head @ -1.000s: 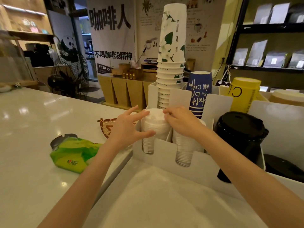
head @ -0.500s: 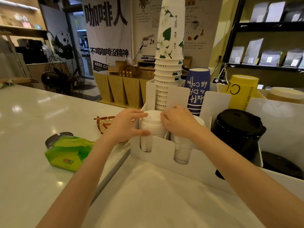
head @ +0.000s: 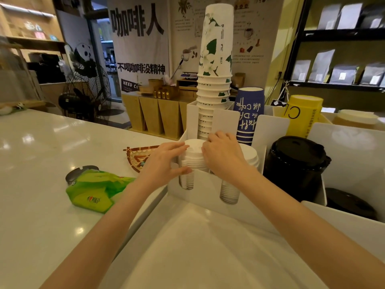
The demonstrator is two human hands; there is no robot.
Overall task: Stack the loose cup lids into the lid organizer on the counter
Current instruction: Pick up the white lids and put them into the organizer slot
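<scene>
**Both hands on the white lid stack**

A green packet (head: 93, 191) lies on the pale tabletop (head: 41, 155), a woven tray (head: 138, 158) behind it. The left hand (head: 164, 163) presses its fingers (head: 179, 146) against the left side of a stack of white lids (head: 193, 157), thumb low at the front. The stack stands upright, flat faces up, in the leftmost slot of the white organizer (head: 204, 188). The right hand (head: 224, 155) closes over the stack's right side and top. To the right stand another lid stack (head: 249, 155), then black lids (head: 295, 161). Tall paper cups (head: 215, 65) rise behind.
</scene>
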